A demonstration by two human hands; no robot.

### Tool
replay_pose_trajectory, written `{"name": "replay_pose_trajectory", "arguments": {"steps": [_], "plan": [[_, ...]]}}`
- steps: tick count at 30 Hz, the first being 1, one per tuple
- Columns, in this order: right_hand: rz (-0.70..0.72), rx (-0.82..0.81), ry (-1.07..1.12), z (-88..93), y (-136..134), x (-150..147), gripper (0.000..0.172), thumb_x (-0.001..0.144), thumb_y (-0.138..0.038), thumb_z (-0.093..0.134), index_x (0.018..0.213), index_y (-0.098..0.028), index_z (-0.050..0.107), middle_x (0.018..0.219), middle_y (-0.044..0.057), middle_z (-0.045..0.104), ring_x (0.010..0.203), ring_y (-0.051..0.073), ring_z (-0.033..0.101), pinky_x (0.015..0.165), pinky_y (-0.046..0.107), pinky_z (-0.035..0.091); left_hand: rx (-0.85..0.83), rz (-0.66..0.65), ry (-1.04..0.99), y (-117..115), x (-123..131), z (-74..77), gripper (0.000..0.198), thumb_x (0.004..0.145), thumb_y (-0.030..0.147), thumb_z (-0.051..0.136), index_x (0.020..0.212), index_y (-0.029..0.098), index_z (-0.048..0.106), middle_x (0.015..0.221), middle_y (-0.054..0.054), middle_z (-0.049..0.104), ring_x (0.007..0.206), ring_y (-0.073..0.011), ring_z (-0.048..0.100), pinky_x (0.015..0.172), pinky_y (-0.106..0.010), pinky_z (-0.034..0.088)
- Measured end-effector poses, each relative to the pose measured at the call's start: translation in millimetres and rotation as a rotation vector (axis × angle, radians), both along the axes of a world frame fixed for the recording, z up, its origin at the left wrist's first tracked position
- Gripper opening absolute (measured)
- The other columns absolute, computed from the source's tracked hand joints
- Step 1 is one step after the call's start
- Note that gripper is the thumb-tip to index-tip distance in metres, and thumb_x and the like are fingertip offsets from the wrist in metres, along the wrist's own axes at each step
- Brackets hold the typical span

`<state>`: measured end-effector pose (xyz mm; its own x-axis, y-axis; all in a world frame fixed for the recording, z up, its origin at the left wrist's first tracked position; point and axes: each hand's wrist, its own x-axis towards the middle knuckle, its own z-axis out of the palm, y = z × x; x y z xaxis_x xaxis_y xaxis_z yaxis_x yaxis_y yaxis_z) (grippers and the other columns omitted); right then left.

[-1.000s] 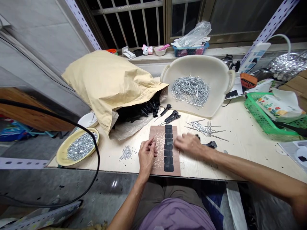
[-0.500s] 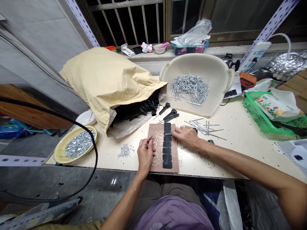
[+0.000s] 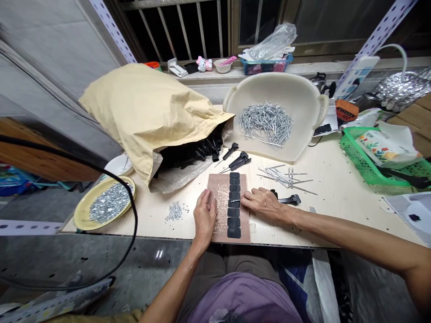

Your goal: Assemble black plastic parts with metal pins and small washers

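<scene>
A reddish-brown board lies at the table's front edge, with a column of black rounded pads and pale specks on it. My left hand rests on the board's left edge, fingers extended close together, nothing visible in them. My right hand is at the board's right side with fingers curled. From its fingertips a thin metal pin reaches across the pads. Black clip-like pieces show just behind this hand; whether it touches them is hidden. Loose metal pins lie beyond it.
An open paper sack spills black parts. A white basin holds many metal pins. Left stands a yellow dish of small metal pieces, near a small loose pile. A green basket stands right.
My right hand has moved down along the board's right side, and the pin now shows over the pads. Black pieces behind it are more exposed. My left hand's fingers have straightened from a pinch.
</scene>
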<state>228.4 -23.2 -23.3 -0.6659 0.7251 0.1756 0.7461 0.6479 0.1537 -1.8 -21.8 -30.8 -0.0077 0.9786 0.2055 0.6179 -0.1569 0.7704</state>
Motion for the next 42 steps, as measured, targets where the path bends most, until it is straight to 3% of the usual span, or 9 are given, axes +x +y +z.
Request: {"name": "replay_pose_trajectory", "arguments": {"steps": [5,10,14,16,24,29,33,38,42], "plan": [[-0.019,0.01,-0.009,-0.1,-5,0,0.021,0.096,-0.015,0.032,0.095,-0.019,0.053,0.087,0.003,0.059,0.066,0.013,0.045,0.055,0.028,0.024,0.002,-0.002,-0.011,-2,0,-0.5,0.035,0.088,0.029,0.048,0.117,0.015,0.06,0.127,-0.015,0.056,0.119,-0.0249,0.052,0.102,-0.043,0.04],[-0.251,-0.025,0.036,11.1,4,-2,0.027,0.098,-0.018,0.025,0.094,-0.017,0.052,0.071,0.002,0.055,0.055,0.01,0.038,0.051,0.026,0.022,-0.007,0.009,-0.052,-3,0,-1.3,0.033,0.088,0.03,0.048,0.114,0.016,0.062,0.129,-0.015,0.055,0.112,-0.0259,0.057,0.096,-0.044,0.044],[-0.031,-0.031,-0.016,10.8,-15,-13,0.02,0.096,-0.015,0.033,0.091,-0.019,0.052,0.083,0.002,0.059,0.063,0.012,0.044,0.055,0.028,0.023,0.014,0.019,-0.13,-3,-1,-3.0,0.03,0.086,0.03,0.051,0.11,0.02,0.064,0.125,-0.012,0.059,0.105,-0.0245,0.06,0.089,-0.041,0.05],[-0.013,-0.019,-0.045,8.7,-24,-17,0.016,0.094,-0.015,0.038,0.093,-0.02,0.053,0.087,0.003,0.06,0.067,0.013,0.046,0.056,0.029,0.023,0.015,0.023,-0.159,-3,-1,-3.6,0.028,0.085,0.03,0.052,0.108,0.02,0.065,0.123,-0.011,0.059,0.104,-0.0242,0.061,0.086,-0.04,0.051],[-0.271,-0.029,0.025,18.7,-35,10,0.021,0.095,-0.024,0.04,0.086,-0.021,0.058,0.08,0.003,0.059,0.067,0.013,0.047,0.06,0.028,0.023,0.009,0.022,-0.246,-5,-2,-7.8,0.028,0.083,0.032,0.054,0.107,0.023,0.066,0.124,-0.01,0.059,0.1,-0.0246,0.062,0.075,-0.039,0.055],[-0.37,-0.108,0.13,26.7,-48,33,0.028,0.097,-0.03,0.035,0.087,-0.021,0.06,0.081,0.002,0.06,0.061,0.011,0.049,0.055,0.025,0.026,0.0,0.007,-0.248,-6,-3,-7.3,0.028,0.085,0.032,0.053,0.108,0.022,0.066,0.128,-0.011,0.055,0.112,-0.0258,0.057,0.084,-0.041,0.053],[-0.407,-0.184,0.304,39.4,-47,22,0.03,0.098,-0.033,0.032,0.094,-0.02,0.059,0.087,0.003,0.062,0.066,0.011,0.055,0.053,0.023,0.03,0.045,-0.025,-0.214,-14,5,8.3,0.032,0.087,0.032,0.05,0.115,0.022,0.062,0.133,-0.011,0.048,0.122,-0.0246,0.048,0.095,-0.041,0.046],[-0.342,-0.287,0.419,48.2,-38,0,0.028,0.097,-0.037,0.034,0.094,-0.022,0.057,0.089,0.002,0.064,0.071,0.012,0.058,0.056,0.022,0.035,-0.057,-0.302,-0.301,-19,24,28.6,0.031,0.091,0.034,0.044,0.112,0.024,0.065,0.104,-0.007,0.065,0.099,-0.0201,0.06,0.088,-0.035,0.048],[-0.318,-0.362,0.424,45.7,-35,-9,0.025,0.096,-0.037,0.036,0.095,-0.023,0.057,0.09,0.001,0.066,0.075,0.013,0.06,0.06,0.022,0.037,-0.243,-0.378,-0.44,-13,31,28.2,0.031,0.089,0.039,0.047,0.097,0.02,0.07,0.077,-0.004,0.067,0.075,-0.0179,0.062,0.068,-0.029,0.05]]}}
